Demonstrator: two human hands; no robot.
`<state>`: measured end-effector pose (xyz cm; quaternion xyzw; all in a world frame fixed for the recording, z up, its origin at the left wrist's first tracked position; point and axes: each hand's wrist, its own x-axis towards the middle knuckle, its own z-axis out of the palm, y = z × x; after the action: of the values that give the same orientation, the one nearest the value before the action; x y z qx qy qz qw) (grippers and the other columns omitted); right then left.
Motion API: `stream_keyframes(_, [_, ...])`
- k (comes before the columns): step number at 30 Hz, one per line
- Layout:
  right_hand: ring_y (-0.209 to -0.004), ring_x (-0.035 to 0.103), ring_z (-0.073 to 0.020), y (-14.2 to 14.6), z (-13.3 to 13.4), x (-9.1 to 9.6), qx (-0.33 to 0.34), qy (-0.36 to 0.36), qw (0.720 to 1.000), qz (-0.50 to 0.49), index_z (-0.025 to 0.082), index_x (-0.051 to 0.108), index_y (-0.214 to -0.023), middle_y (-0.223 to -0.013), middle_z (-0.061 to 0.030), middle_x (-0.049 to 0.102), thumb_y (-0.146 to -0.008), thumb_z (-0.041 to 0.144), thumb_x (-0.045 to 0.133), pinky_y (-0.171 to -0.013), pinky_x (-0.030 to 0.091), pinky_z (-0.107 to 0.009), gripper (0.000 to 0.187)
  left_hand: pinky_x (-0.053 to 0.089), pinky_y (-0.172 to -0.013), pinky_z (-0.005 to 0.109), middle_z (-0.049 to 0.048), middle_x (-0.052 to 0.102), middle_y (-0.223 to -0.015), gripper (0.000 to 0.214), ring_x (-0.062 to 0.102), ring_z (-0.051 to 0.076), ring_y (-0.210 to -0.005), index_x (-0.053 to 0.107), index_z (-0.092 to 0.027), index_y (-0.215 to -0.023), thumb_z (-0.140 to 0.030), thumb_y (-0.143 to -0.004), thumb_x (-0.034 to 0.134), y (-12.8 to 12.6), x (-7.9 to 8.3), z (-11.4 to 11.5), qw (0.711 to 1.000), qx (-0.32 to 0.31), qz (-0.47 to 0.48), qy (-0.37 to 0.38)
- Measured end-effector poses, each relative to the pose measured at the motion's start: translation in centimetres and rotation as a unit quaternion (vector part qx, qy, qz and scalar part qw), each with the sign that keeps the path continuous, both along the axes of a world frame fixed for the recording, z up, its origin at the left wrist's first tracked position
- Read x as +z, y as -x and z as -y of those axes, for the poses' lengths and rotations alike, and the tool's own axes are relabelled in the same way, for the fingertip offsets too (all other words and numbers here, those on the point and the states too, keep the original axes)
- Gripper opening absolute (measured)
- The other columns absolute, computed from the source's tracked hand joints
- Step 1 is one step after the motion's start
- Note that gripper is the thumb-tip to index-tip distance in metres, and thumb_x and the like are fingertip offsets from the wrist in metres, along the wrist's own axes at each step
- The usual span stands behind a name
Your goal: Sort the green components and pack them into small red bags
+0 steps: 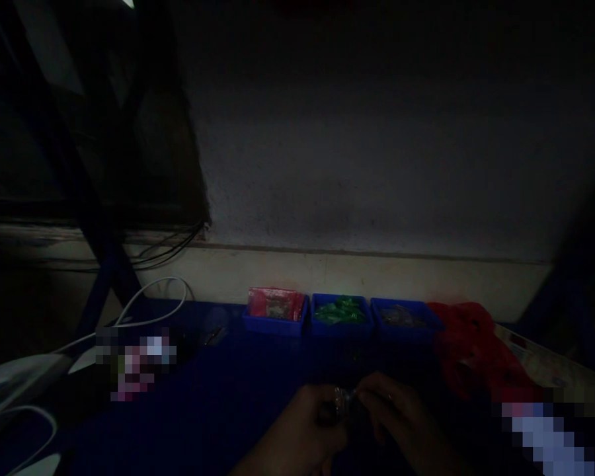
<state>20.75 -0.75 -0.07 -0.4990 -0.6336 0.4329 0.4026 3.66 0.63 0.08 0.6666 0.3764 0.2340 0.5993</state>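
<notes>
The scene is very dark. My left hand (305, 426) and my right hand (401, 416) meet low in the middle over the dark blue table (238, 396). Both hands have their fingers curled and pinched round a small shiny item (342, 398) held between them; I cannot make out what it is. Beyond the hands, at the table's far edge, three small blue trays stand in a row: one with red packets (275, 304), one with green pieces (341, 311), and one with dark greyish parts (404, 317).
A red plastic bag (469, 350) lies crumpled at the right of the trays. White cables (151, 311) and a white device (20, 373) lie at the left. A pale wall rises behind the table. A dark blue frame post (104, 277) slants at left.
</notes>
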Motion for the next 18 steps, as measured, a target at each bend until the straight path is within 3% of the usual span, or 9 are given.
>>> stream_keyframes(7, [-0.050, 0.047, -0.0109, -0.19, 0.20, 0.64, -0.016, -0.010, 1.000, 0.017, 0.018, 0.062, -0.077, -0.051, 0.0060, 0.047, -0.083, 0.035, 0.047, -0.049, 0.034, -0.020, 0.023, 0.031, -0.030, 0.010, -0.0084, 0.045, -0.051, 0.026, 0.036, 0.003, -0.034, 0.060, -0.013, -0.080, -0.004, -0.061, 0.046, 0.01, 0.57, -0.17, 1.000, 0.007, 0.011, -0.009])
stream_keyframes(12, [-0.051, 0.048, -0.0110, -0.14, 0.35, 0.52, -0.011, -0.004, 0.999, 0.031, 0.019, 0.061, -0.074, -0.052, 0.0059, 0.047, -0.083, 0.036, 0.048, -0.050, 0.035, -0.020, 0.023, 0.031, -0.031, 0.010, -0.0080, 0.044, -0.052, 0.018, 0.035, 0.003, -0.036, 0.059, -0.014, -0.078, -0.008, -0.067, 0.045, 0.06, 0.63, -0.26, 0.999, 0.011, 0.015, -0.038])
stream_keyframes(18, [-0.048, 0.045, -0.0107, -0.25, 0.14, 0.37, -0.005, -0.016, 1.000, 0.026, 0.018, 0.061, -0.078, -0.050, 0.0060, 0.046, -0.085, 0.039, 0.046, -0.049, 0.034, -0.021, 0.026, 0.031, -0.030, 0.012, -0.0080, 0.046, -0.049, 0.013, 0.038, 0.004, -0.033, 0.057, -0.014, -0.081, -0.015, -0.074, 0.046, 0.04, 0.10, -0.47, 0.999, 0.046, -0.010, -0.013])
